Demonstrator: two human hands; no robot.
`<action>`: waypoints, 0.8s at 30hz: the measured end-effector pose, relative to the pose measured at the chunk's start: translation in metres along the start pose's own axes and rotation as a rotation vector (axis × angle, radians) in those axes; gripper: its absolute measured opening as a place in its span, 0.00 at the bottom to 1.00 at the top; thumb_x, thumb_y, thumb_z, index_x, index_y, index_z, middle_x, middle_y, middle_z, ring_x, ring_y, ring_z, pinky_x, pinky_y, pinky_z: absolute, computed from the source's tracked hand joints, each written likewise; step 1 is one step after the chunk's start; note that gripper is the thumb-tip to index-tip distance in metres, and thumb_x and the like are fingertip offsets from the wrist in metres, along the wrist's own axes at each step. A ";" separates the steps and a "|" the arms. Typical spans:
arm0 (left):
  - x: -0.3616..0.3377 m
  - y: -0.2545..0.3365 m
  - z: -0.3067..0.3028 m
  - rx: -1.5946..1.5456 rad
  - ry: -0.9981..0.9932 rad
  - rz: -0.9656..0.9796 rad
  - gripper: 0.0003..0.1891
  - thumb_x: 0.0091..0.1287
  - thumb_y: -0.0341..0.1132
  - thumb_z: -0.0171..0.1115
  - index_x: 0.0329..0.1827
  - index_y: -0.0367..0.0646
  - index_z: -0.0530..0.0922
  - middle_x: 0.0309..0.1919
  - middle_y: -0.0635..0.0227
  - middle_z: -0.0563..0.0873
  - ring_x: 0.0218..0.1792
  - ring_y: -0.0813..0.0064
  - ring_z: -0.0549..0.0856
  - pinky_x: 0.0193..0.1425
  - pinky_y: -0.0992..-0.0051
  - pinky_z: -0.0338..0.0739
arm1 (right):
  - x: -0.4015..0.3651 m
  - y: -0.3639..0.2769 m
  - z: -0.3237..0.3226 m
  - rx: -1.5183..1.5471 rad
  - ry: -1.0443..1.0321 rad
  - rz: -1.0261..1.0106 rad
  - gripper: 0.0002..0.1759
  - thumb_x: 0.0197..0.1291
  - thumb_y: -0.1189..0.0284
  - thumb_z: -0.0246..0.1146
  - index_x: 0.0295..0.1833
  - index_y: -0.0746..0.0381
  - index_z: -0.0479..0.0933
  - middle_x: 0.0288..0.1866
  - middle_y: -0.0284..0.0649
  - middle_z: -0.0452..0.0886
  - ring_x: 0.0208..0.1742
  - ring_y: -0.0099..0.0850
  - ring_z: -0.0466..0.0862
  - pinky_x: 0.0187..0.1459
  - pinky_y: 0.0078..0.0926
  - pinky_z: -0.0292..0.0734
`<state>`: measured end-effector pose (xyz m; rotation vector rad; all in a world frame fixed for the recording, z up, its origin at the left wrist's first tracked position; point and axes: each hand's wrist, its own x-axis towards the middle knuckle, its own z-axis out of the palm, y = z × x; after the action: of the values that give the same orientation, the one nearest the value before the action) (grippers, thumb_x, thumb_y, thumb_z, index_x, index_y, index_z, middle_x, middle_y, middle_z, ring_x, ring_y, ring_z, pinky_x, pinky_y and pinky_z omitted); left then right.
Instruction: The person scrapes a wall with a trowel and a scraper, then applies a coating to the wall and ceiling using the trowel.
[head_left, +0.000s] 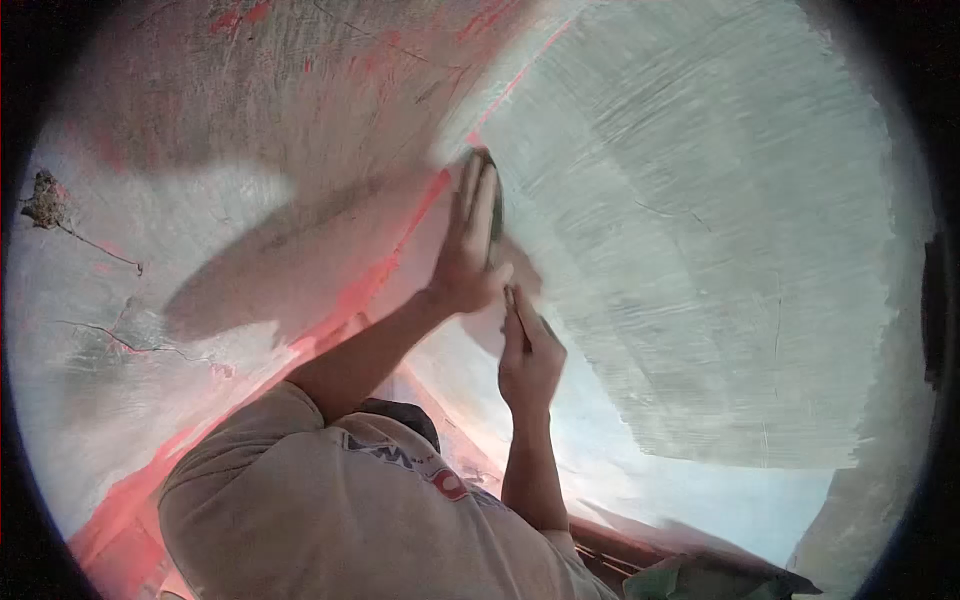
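My left hand (468,250) is raised against the plastered surface, its long fingers together and pointing up. Beneath those fingers lies a thin, dark-edged flat piece (497,212), pressed along the seam where two surfaces meet; its kind cannot be made out. Just below and to the right, my right hand (532,350) is closed, fingertips pinched together near my left thumb. What it pinches, if anything, is too small to name. A red line (415,225) runs along the seam beside the left hand. Pale grey, streaky plaster (680,230) spreads to the right of both hands.
Cracks (130,345) and a rough brown clump (43,200) mark the surface on the left. Red stains (255,15) show at the top. Dark green material (690,578) and a brown ledge (610,545) are at the lower right. Shadows fall behind my arms.
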<state>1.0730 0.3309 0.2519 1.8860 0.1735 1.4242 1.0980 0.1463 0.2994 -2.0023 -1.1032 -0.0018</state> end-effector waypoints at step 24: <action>0.007 -0.003 -0.008 -0.014 0.027 -0.097 0.50 0.66 0.32 0.55 0.90 0.22 0.43 0.90 0.31 0.43 0.91 0.32 0.41 0.92 0.40 0.37 | 0.011 -0.007 0.002 -0.054 -0.074 0.011 0.22 0.80 0.73 0.62 0.74 0.64 0.83 0.42 0.51 0.90 0.37 0.29 0.86 0.45 0.28 0.82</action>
<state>1.0699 0.3400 0.2564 1.8229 0.2633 1.3819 1.0990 0.1572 0.3071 -2.0709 -1.1493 0.0492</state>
